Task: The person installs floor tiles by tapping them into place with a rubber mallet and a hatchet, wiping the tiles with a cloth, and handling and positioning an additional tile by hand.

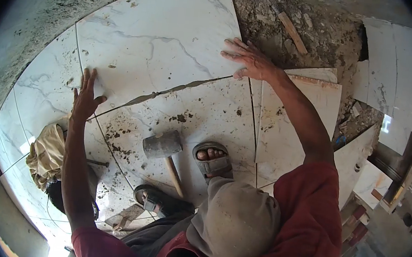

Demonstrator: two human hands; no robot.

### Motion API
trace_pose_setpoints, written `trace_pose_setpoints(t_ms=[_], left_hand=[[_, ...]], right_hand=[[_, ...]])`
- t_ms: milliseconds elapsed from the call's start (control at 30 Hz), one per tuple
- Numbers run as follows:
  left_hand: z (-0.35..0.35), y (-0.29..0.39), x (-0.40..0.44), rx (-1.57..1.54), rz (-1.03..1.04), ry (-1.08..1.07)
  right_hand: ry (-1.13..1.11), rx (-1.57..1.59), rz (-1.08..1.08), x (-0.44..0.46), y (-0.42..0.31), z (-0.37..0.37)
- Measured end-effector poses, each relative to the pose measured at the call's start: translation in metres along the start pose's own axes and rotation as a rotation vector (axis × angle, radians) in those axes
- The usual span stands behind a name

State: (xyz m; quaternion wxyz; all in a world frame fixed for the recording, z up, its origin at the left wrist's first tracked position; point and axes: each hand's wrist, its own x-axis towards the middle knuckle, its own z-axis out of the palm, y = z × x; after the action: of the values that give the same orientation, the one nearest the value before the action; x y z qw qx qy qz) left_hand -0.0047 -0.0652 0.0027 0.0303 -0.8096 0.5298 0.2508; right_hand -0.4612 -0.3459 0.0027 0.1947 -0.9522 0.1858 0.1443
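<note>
A large white marble-patterned tile (160, 33) lies against the wall, with a dark uneven gap along its near edge. My left hand (86, 100) rests near its near left corner, fingers stretched out and holding nothing. At the right end, my right hand (250, 63) is spread over the tile's right edge, fingers apart. Below the gap, another white tile (207, 113) carries scattered dark crumbs of mortar. A mallet (162, 144) with a grey-black head and wooden handle lies on it, beside my sandalled foot (213, 158).
Bare rubble (321, 35) with a wooden strip (293, 33) borders the tile on the right. Several loose tiles (297, 120) lie stacked below it. A tan cloth (47, 154) sits by my left forearm. The rough wall (53, 9) curves along the far left.
</note>
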Motion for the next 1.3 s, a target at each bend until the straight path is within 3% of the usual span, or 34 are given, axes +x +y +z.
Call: trace_pose_setpoints(t_ms=[200, 300, 400, 533, 600, 700, 800, 933, 1000, 1133, 1200, 1233, 1300], left_hand=[[-0.003, 0.001, -0.001, 0.021, -0.024, -0.045], [-0.008, 0.007, -0.005, 0.020, -0.052, -0.041], [-0.006, 0.002, -0.003, 0.002, -0.040, -0.036], [0.003, -0.011, 0.002, -0.054, 0.074, 0.039], [0.001, -0.006, 0.000, -0.060, 0.055, 0.019], [-0.008, 0.002, -0.001, 0.004, 0.025, 0.002], [-0.009, 0.004, -0.004, 0.062, -0.009, -0.015], [-0.008, 0.004, -0.001, 0.061, -0.006, -0.017], [-0.009, 0.009, -0.005, 0.061, -0.001, -0.020], [-0.010, 0.004, 0.000, 0.046, -0.028, -0.045], [-0.005, 0.005, -0.001, 0.059, -0.037, -0.039], [-0.001, 0.001, 0.000, 0.059, -0.027, -0.032], [-0.003, 0.003, -0.003, 0.045, -0.026, -0.045]], right_hand=[[0.129, 0.203, -0.046, 0.010, -0.008, 0.012], [0.476, 0.344, 0.547, 0.034, -0.028, 0.028], [0.599, 0.445, 0.628, 0.047, -0.029, 0.038], [0.636, 0.518, 0.573, 0.045, -0.025, 0.047], [0.616, 0.267, 0.569, 0.045, -0.031, 0.042], [0.477, 0.211, 0.589, 0.049, -0.038, 0.019], [0.747, -0.083, 0.262, 0.078, -0.043, -0.023], [0.937, -0.101, 0.286, 0.135, -0.071, -0.057], [0.539, -0.061, 0.342, 0.151, -0.072, 0.012], [0.723, 0.063, 0.196, 0.143, -0.027, 0.031], [0.965, 0.038, 0.399, 0.113, 0.040, 0.026], [0.757, -0.009, 0.782, 0.089, 0.053, 0.008], [0.559, -0.057, 0.912, 0.030, 0.108, -0.015]])
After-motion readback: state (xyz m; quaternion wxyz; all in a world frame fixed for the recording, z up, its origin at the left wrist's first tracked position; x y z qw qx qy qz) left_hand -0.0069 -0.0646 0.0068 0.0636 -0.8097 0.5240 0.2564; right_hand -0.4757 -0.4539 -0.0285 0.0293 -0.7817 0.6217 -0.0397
